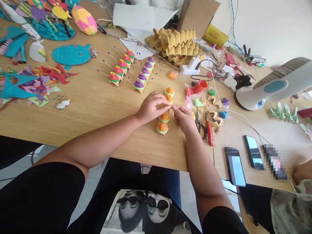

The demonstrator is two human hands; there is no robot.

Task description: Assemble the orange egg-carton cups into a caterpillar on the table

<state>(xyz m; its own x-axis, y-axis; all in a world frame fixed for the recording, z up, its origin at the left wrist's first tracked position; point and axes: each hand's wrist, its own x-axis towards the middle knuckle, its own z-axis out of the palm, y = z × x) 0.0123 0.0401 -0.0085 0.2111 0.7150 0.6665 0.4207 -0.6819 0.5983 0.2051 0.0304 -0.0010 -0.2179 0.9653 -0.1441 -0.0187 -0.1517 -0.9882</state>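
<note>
A strip of egg-carton cups (162,128) stands before me, topped with orange clay and edged with green and white. The nearest cups carry small yellow faces. Over the middle of this strip, my left hand (153,106) reaches in from the left, thumb and forefinger pinched together. From the other side my right hand (184,118) meets it, also in a pinch. Whatever lies between the touching fingertips is too small to make out. Beyond them stand a red-topped strip (118,70) and a purple-topped strip (142,77), both with thin sticks poking from their sides.
Scissors (200,126) and a red-handled cutter (209,130) lie right of my right hand, beside clay lumps and shavings. Stacked egg cartons (174,44) sit at the back. A white fan (270,84) and phones (235,165) are to the right, near another person's arm (302,172).
</note>
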